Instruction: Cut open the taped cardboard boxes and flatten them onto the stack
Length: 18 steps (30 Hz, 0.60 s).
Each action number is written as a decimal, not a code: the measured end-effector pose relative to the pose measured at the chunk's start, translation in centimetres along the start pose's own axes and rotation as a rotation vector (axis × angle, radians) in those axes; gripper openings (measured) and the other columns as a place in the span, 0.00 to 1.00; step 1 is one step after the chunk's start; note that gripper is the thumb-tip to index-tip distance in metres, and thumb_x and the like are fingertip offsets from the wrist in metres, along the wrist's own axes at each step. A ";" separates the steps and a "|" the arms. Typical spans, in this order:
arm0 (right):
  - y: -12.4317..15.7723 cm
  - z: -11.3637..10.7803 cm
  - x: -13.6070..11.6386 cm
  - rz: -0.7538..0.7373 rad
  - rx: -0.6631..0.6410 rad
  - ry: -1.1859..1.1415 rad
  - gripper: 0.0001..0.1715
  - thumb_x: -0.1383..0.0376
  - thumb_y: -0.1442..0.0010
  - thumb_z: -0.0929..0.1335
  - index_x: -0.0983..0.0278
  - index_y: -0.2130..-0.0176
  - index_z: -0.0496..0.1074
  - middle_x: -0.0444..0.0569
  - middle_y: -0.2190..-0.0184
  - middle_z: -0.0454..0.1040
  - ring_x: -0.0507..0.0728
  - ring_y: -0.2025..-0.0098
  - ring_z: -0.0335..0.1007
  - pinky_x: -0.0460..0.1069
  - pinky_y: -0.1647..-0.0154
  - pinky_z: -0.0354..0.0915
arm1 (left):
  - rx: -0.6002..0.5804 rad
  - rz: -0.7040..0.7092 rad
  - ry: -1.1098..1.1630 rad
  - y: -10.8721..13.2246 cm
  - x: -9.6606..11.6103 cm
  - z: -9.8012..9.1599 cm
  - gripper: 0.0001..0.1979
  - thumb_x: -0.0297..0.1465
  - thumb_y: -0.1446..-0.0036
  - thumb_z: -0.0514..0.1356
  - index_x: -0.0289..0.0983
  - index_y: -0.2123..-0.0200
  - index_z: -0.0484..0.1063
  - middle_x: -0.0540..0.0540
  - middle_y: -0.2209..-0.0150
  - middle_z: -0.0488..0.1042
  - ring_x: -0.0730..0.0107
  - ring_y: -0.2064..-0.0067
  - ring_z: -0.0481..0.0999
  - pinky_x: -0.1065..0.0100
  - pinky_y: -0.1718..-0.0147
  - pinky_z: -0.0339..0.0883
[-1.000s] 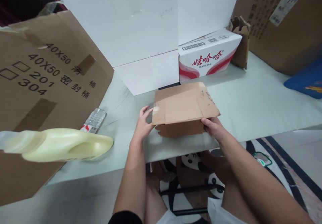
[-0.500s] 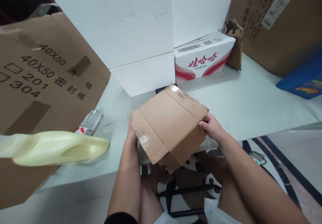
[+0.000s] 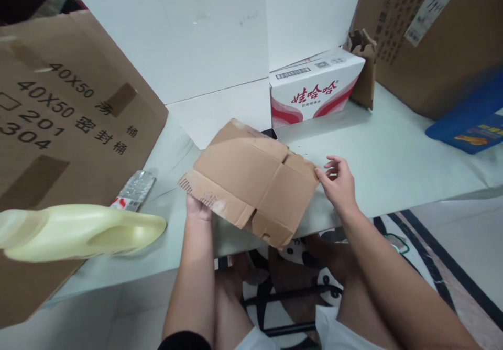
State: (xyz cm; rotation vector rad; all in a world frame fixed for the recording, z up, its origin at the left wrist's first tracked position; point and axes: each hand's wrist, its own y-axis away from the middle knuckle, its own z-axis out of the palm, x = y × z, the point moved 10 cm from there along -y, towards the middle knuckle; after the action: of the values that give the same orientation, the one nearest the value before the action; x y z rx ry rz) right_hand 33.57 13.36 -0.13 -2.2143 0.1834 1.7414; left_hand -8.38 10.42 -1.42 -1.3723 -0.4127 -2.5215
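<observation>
A creased brown cardboard box [image 3: 243, 166] is in front of me, opened out nearly flat and tilted, with flaps at its left and lower ends. My left hand [image 3: 197, 211] grips its lower left edge; most of the fingers are hidden under the board. At the box's right edge is my right hand [image 3: 340, 182], fingers apart and partly curled, its thumb tip touching or very close to the cardboard. Behind the box, a small dark object [image 3: 270, 133] shows in part.
A pale yellow bottle [image 3: 86, 232] and a clear plastic packet [image 3: 137, 187] are at left beside a big carton [image 3: 86, 93]. A white and red carton [image 3: 314, 90] stands behind. On the right are a blue container [image 3: 467, 124] and another large carton [image 3: 424, 67].
The box has unfolded flatter and turned, its right panel now facing up. My right hand has loosened from its pinch and its fingers have spread. My left hand moved slightly left with the edge.
</observation>
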 end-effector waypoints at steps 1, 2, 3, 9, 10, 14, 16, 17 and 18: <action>-0.1 0.4 0.8 0.068 -0.028 -0.079 0.30 0.47 0.51 0.72 0.60 0.54 0.68 0.46 0.64 0.72 0.51 0.72 0.66 0.47 0.74 0.63 | 0.007 0.034 0.022 0.0 0.4 0.1 0.16 0.46 0.45 0.65 0.41 0.61 0.78 0.45 0.61 0.83 0.54 0.49 0.80 0.55 0.50 0.76; 0.0 1.6 1.5 0.144 -0.123 -0.171 0.31 0.44 0.51 0.71 0.60 0.54 0.68 0.46 0.64 0.72 0.51 0.73 0.66 0.46 0.76 0.61 | -0.001 0.067 0.034 0.1 0.8 0.4 0.17 0.46 0.45 0.64 0.41 0.60 0.78 0.44 0.59 0.83 0.54 0.47 0.79 0.55 0.49 0.75; 0.6 3.3 1.9 0.219 -0.267 -0.258 0.32 0.42 0.51 0.70 0.61 0.56 0.68 0.45 0.67 0.72 0.50 0.75 0.64 0.46 0.79 0.58 | -0.018 0.095 0.039 0.3 1.1 0.8 0.18 0.47 0.44 0.63 0.41 0.58 0.78 0.43 0.57 0.83 0.54 0.45 0.78 0.55 0.47 0.73; 5.5 8.0 0.5 0.381 -0.695 -0.420 0.28 0.44 0.54 0.75 0.62 0.68 0.69 0.36 0.83 0.60 0.44 0.86 0.46 0.43 0.87 0.44 | -0.077 0.111 0.115 1.6 1.6 3.2 0.26 0.51 0.42 0.54 0.42 0.50 0.75 0.41 0.48 0.79 0.52 0.39 0.72 0.55 0.46 0.70; 5.6 7.6 0.2 0.385 -0.659 -0.433 0.28 0.44 0.55 0.75 0.62 0.69 0.68 0.36 0.83 0.61 0.44 0.86 0.46 0.42 0.88 0.43 | -0.079 0.087 0.161 1.8 1.6 3.3 0.27 0.52 0.42 0.52 0.42 0.50 0.75 0.41 0.47 0.79 0.52 0.39 0.72 0.55 0.47 0.71; 3.5 1.5 -1.3 0.306 -0.297 -0.403 0.29 0.45 0.60 0.77 0.63 0.71 0.67 0.36 0.84 0.64 0.43 0.88 0.47 0.42 0.91 0.44 | -0.075 -0.047 0.373 2.0 1.1 3.9 0.27 0.51 0.42 0.48 0.43 0.50 0.75 0.42 0.46 0.78 0.53 0.43 0.75 0.52 0.51 0.72; 1.8 -4.8 -3.0 0.153 0.004 -0.333 0.29 0.47 0.61 0.78 0.62 0.72 0.66 0.36 0.83 0.64 0.44 0.88 0.51 0.42 0.90 0.50 | -0.060 -0.079 0.443 2.0 1.0 4.0 0.26 0.50 0.43 0.49 0.44 0.52 0.76 0.43 0.47 0.79 0.52 0.45 0.76 0.50 0.51 0.73; 1.1 -8.4 -4.3 0.045 0.165 -0.287 0.28 0.48 0.61 0.78 0.62 0.73 0.65 0.36 0.82 0.65 0.45 0.87 0.55 0.42 0.89 0.54 | -0.052 -0.087 0.462 2.0 1.0 3.9 0.25 0.49 0.43 0.50 0.44 0.53 0.76 0.43 0.48 0.79 0.52 0.45 0.76 0.50 0.52 0.73; 0.6 -11.9 -5.8 -0.070 0.316 -0.231 0.26 0.49 0.59 0.77 0.62 0.72 0.66 0.38 0.80 0.67 0.46 0.86 0.59 0.43 0.87 0.59 | -0.048 -0.093 0.470 2.0 0.9 3.9 0.24 0.48 0.44 0.50 0.43 0.54 0.77 0.43 0.48 0.79 0.52 0.46 0.77 0.50 0.52 0.73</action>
State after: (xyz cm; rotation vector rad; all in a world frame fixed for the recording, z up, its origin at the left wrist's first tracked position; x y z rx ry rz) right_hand 42.90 8.41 7.77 -1.7643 0.2994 1.7748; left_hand -5.11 9.86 1.65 -0.7446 -0.3272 -2.8292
